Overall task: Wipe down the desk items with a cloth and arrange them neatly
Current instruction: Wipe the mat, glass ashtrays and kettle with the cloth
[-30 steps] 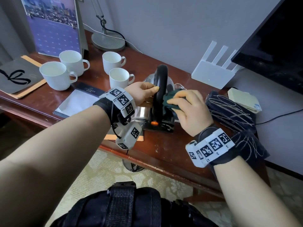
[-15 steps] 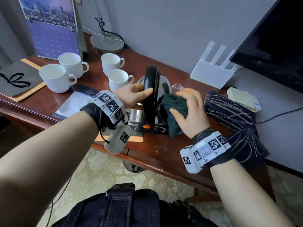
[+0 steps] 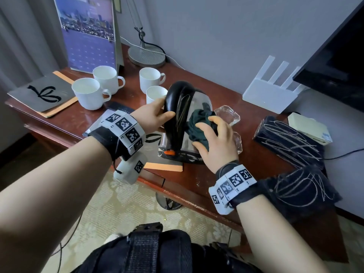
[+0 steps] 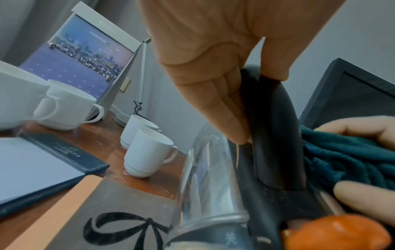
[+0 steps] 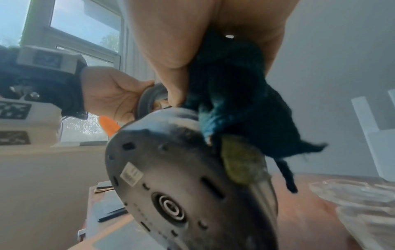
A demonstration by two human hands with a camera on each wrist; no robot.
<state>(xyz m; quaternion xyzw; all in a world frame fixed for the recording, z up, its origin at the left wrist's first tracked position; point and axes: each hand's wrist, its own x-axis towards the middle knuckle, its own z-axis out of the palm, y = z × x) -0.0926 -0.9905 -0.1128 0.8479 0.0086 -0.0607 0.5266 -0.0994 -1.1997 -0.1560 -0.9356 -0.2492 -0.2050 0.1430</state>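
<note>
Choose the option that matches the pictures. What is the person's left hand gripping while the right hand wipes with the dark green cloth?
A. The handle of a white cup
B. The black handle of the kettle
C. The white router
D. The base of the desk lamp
B: the left hand curls round the black handle of the kettle, while the right hand presses the dark green cloth against the kettle's side.
</note>
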